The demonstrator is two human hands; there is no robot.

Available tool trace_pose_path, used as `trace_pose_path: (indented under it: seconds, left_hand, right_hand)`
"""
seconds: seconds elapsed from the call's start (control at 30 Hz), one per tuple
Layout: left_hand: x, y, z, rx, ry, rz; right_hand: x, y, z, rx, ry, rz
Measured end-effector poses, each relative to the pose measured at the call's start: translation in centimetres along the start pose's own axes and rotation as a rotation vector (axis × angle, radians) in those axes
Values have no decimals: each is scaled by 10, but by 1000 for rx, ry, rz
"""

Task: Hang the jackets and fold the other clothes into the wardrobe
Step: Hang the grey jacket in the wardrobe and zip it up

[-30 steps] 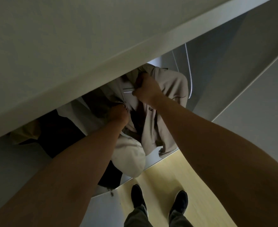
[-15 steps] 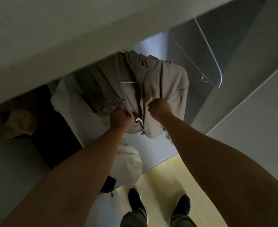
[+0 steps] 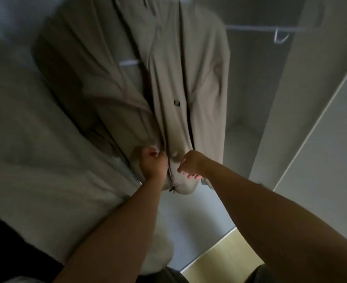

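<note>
My left hand (image 3: 153,164) is curled tight round the left front edge of the beige jacket (image 3: 178,82), low down near its hem, with the cloth bunched up in the fist. My right hand (image 3: 191,165) is just beside it, fingers bent in and pinching the right front edge at about the same height. The two fists are close but not touching. Between them runs the zip (image 3: 171,180), with its pull dangling at the hem just below my knuckles. I cannot tell whether the teeth are joined there.

The jacket hangs inside the wardrobe (image 3: 274,109), roughly in the middle of its opening. It is draped over a white hanger (image 3: 129,62), of which only a short stretch of bar shows in the open collar. Its right sleeve falls straight down alongside the body.

Pressed against the jacket's left side is a white garment (image 3: 35,160), which fills the wardrobe's left part, blurred. Below that, at the lower left corner of the view, is a dark garment (image 3: 3,231).

Towards the wardrobe's right wall an empty hanger (image 3: 278,36) hangs near the top, well apart from the jacket. The wardrobe's grey base (image 3: 189,221) lies below my wrists, and a strip of pale wooden floor (image 3: 225,260) starts at its front edge.
</note>
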State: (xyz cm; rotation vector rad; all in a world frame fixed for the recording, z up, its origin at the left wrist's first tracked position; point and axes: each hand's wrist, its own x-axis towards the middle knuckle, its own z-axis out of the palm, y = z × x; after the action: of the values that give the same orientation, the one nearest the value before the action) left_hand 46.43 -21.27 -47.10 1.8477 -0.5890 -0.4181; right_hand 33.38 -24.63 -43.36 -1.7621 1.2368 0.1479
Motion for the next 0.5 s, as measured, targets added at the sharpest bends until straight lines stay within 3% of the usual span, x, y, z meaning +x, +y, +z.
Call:
trace_pose_path:
  seconds: [0.17,0.3,0.33,0.43,0.5]
  left_hand:
    - [33,-151,40,-105,145,-244]
    - [46,-248,59,-129,136,-419]
    - [43,-261,62,-167,90,-491]
    - [32,-283,63,-404,-350,-715]
    - [29,-292,60,-602,-467,-742]
  right_hand:
    - [88,83,81,-42,-50,-22]
    - [147,134,137,-17,-1,-106]
    - [158,143,148,-11,44,-165]
    - [167,159,171,74,284,-282]
    - [162,162,178,122,414,-295]
